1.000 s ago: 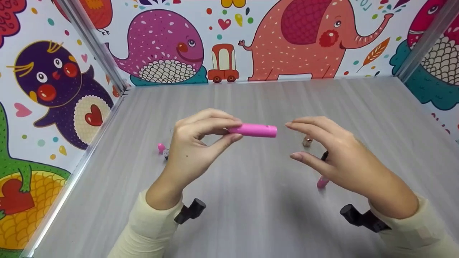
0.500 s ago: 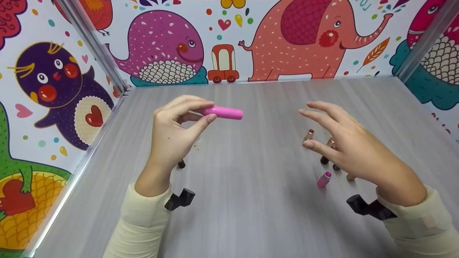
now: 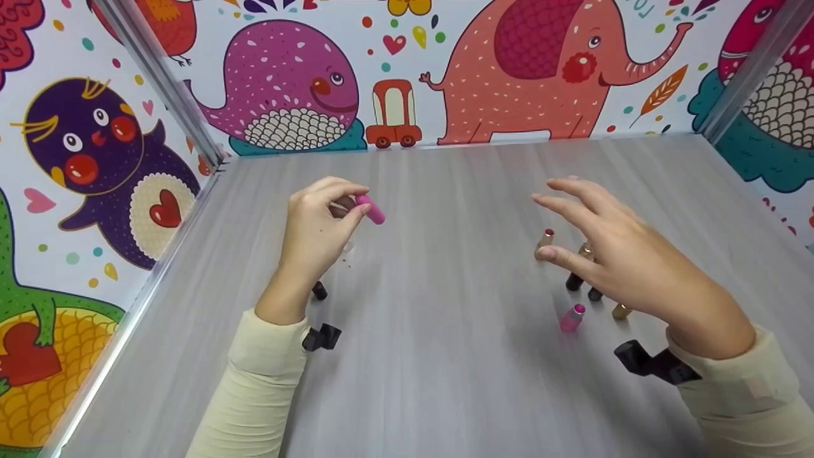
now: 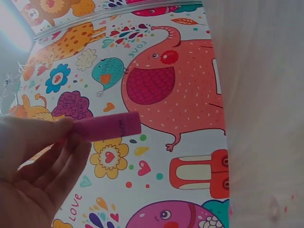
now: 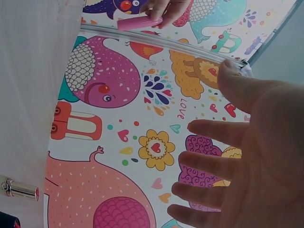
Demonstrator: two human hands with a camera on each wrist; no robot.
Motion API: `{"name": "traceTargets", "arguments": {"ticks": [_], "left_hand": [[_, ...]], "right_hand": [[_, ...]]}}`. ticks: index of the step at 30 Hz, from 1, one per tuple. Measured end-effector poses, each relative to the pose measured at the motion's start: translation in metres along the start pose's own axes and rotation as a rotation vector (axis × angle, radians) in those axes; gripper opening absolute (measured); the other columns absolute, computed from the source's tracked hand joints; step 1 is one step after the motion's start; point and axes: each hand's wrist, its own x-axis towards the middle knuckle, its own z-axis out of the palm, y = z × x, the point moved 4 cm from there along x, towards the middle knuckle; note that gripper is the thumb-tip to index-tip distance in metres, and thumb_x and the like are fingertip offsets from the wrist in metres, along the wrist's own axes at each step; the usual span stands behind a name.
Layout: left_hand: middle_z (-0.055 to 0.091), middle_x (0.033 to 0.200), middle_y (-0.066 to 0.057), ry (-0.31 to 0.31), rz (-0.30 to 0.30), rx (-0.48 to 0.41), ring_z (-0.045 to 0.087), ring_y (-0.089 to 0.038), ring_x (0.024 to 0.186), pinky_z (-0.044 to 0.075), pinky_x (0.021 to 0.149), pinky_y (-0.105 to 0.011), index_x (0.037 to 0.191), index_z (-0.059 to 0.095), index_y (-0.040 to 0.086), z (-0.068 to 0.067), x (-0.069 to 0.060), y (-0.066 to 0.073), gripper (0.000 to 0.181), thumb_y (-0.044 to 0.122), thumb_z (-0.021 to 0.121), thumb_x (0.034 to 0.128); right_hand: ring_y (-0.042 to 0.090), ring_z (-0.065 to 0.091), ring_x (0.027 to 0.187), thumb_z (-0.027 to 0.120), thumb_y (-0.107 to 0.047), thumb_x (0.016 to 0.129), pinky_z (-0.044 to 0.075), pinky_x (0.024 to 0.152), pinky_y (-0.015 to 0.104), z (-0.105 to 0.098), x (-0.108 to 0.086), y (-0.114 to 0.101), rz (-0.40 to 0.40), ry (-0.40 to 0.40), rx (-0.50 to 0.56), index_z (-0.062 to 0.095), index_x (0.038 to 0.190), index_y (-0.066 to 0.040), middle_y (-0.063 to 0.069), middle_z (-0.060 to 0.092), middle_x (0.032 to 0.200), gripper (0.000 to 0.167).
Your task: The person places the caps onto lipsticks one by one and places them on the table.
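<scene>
My left hand (image 3: 321, 226) pinches a pink lipstick cap (image 3: 372, 211) between thumb and fingers, raised over the left half of the table. In the left wrist view the cap (image 4: 107, 127) shows small dark lettering near its far end. Fingers apart and holding nothing, my right hand (image 3: 623, 254) hovers over the right half. Around and below it stand uncapped lipsticks: a pink one (image 3: 572, 318), a gold one with a red tip (image 3: 545, 243), and black-based ones (image 3: 574, 282) partly hidden by the hand. Another gold piece (image 3: 621, 311) shows just under the palm.
A small black piece (image 3: 319, 291) lies beside my left forearm, and a clear item (image 3: 348, 248) is partly hidden by the left hand. Printed panels (image 3: 394, 76) wall in the grey table (image 3: 445, 356) at the back and sides.
My left hand has drawn leftward, away from the right hand, and the cap now slants downward. The right hand has shifted a little right, its fingers spread wider, uncovering more lipsticks.
</scene>
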Motion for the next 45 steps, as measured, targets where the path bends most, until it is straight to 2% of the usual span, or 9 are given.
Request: {"name": "traceTargets", "arguments": {"ticks": [4,7,10,16,21,27,33,41,45], "left_hand": [[0.077,0.099,-0.01,-0.019,-0.006,0.065,0.072,-0.02,0.084,0.063,0.081,-0.035,0.107,0.082,-0.002,0.007,0.0,-0.011,0.015,0.0,0.082,0.0921],[0.076,0.099,-0.011,-0.04,-0.001,0.116,0.071,-0.022,0.085,0.062,0.082,-0.036,0.108,0.081,-0.002,0.015,-0.001,-0.02,0.014,-0.002,0.08,0.0936],[0.076,0.099,-0.012,-0.071,-0.01,0.166,0.07,-0.025,0.085,0.062,0.081,-0.037,0.108,0.081,-0.002,0.024,-0.002,-0.03,0.013,-0.003,0.077,0.0954],[0.075,0.1,-0.011,-0.13,-0.081,0.246,0.069,-0.025,0.086,0.063,0.082,-0.037,0.106,0.083,0.002,0.04,-0.004,-0.05,0.011,0.0,0.076,0.0974],[0.075,0.1,-0.015,-0.175,-0.081,0.268,0.071,-0.028,0.088,0.062,0.083,-0.037,0.107,0.082,-0.002,0.05,-0.004,-0.06,0.014,-0.005,0.074,0.0963],[0.076,0.104,-0.018,-0.195,-0.076,0.312,0.073,-0.032,0.096,0.062,0.088,-0.041,0.108,0.081,-0.004,0.058,-0.004,-0.069,0.016,-0.008,0.072,0.0953],[0.077,0.105,-0.02,-0.21,-0.05,0.34,0.074,-0.036,0.101,0.061,0.092,-0.045,0.106,0.08,-0.005,0.063,-0.003,-0.074,0.016,-0.01,0.071,0.0941],[0.077,0.107,-0.021,-0.23,-0.052,0.349,0.074,-0.037,0.104,0.061,0.093,-0.045,0.107,0.08,-0.005,0.068,-0.005,-0.075,0.016,-0.009,0.072,0.0938],[0.077,0.105,-0.021,-0.227,-0.021,0.366,0.075,-0.037,0.102,0.062,0.092,-0.045,0.107,0.079,-0.006,0.07,-0.005,-0.075,0.017,-0.011,0.072,0.0927]], "right_hand": [[0.042,0.031,0.154,0.08,-0.037,0.096,0.033,0.111,0.08,0.002,0.003,0.005,0.001,-0.006,-0.023,0.049,0.161,-0.02,0.011,0.038,0.167,0.074],[0.044,0.023,0.158,0.08,-0.038,0.096,0.028,0.113,0.081,0.004,0.004,0.008,0.005,-0.01,-0.024,0.05,0.16,-0.019,0.012,0.038,0.167,0.074],[0.045,0.022,0.159,0.081,-0.039,0.096,0.027,0.114,0.081,0.004,0.003,0.009,0.01,-0.013,-0.025,0.051,0.16,-0.018,0.012,0.038,0.167,0.073],[0.045,0.024,0.158,0.082,-0.037,0.095,0.026,0.114,0.082,0.004,0.002,0.007,0.002,-0.003,-0.031,0.054,0.157,-0.015,0.014,0.039,0.167,0.072],[0.043,0.024,0.158,0.082,-0.037,0.095,0.027,0.113,0.082,0.005,0.004,0.006,0.002,-0.014,-0.041,0.055,0.156,-0.015,0.014,0.039,0.166,0.071],[0.043,0.023,0.158,0.081,-0.04,0.095,0.029,0.112,0.083,0.007,0.005,0.007,0.021,-0.029,-0.041,0.054,0.157,-0.016,0.013,0.039,0.167,0.072],[0.042,0.025,0.158,0.08,-0.04,0.096,0.029,0.112,0.083,0.008,0.004,0.005,0.004,-0.028,-0.044,0.055,0.156,-0.016,0.012,0.04,0.166,0.069],[0.045,0.025,0.158,0.08,-0.041,0.096,0.028,0.11,0.084,0.011,0.007,0.008,0.007,-0.042,-0.048,0.055,0.157,-0.017,0.013,0.04,0.166,0.07],[0.047,0.023,0.158,0.078,-0.043,0.097,0.028,0.111,0.084,0.014,0.008,0.012,0.022,-0.068,-0.055,0.052,0.159,-0.017,0.015,0.038,0.167,0.072]]}}
